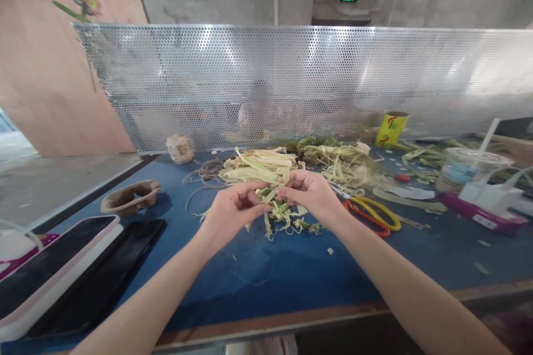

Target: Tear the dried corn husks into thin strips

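My left hand and my right hand meet above the blue table, fingers pinched together on a small bundle of pale green leaf strips. Loose ends of the strips hang and curl down onto the table below my hands. Just behind lies a pile of cream and green husk strips, stretching to the right as a tangled heap.
Scissors with yellow and red handles lie right of my right hand. Two phones rest at the left, a brown paper tray and twine beyond. A plastic cup with straw, a charger, a yellow cup and a perforated metal screen stand behind.
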Demonstrator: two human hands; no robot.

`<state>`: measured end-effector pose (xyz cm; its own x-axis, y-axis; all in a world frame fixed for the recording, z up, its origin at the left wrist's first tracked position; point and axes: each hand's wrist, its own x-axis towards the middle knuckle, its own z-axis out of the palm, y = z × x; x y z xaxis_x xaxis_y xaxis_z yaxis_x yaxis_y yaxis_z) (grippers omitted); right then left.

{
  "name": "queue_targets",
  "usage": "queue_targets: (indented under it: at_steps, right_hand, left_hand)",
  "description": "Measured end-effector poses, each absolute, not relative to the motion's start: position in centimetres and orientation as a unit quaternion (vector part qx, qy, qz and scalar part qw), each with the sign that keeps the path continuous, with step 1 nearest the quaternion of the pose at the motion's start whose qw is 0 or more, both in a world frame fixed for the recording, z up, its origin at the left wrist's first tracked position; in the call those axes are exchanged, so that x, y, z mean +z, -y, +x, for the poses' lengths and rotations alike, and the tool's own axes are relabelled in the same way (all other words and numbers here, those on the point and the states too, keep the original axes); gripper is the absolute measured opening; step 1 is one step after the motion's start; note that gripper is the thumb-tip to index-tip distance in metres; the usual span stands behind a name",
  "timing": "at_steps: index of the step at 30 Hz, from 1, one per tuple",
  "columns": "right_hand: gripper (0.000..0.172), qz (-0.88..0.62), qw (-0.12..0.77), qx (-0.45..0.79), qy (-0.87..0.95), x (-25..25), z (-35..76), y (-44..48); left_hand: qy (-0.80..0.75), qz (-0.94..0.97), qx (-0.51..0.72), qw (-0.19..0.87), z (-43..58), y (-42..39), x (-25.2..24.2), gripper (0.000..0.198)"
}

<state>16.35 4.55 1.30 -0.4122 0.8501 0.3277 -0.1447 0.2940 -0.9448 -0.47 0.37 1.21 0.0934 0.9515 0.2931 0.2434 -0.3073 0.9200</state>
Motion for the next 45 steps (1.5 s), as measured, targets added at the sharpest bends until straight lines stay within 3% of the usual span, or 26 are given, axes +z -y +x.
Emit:
queue_targets:
  at_steps: [8,16,25,30,33,39,45]
  right_hand:
    - [0.015,-0.228,0.484,0.587,0.608,0.6,16.3,-5.0]
    - [0.020,-0.176,0.432,0.683,0.563,0.7,16.4,-4.9]
    - [0.018,-0.227,0.475,0.620,0.581,0.5,16.3,-5.0]
    - [0.018,-0.230,0.450,0.564,0.653,0.9,16.0,-4.1]
    - [0.016,-0.254,0.447,0.530,0.674,0.7,15.7,-3.7]
    - [0.013,-0.275,0.531,0.434,0.674,0.4,15.6,-4.1]
    - [0.007,-0.264,0.534,0.397,0.699,0.4,15.9,-4.2]
  left_hand:
    - [-0.457,0.631,0.469,0.415,-0.7,-0.1,1.7,0.048]
    - [-0.452,0.654,0.429,0.429,-0.9,-0.4,1.1,0.050]
    - [-0.460,0.683,0.409,0.392,-1.0,0.2,1.9,0.055]
    - [-0.446,0.715,0.453,0.291,-0.4,-0.2,1.1,0.026]
    - [-0.463,0.691,0.493,0.256,0.0,-0.8,0.4,0.023]
    - [-0.473,0.656,0.523,0.270,0.4,-0.6,0.5,0.022]
    - [-0.470,0.666,0.480,0.324,0.4,-0.2,0.4,0.025]
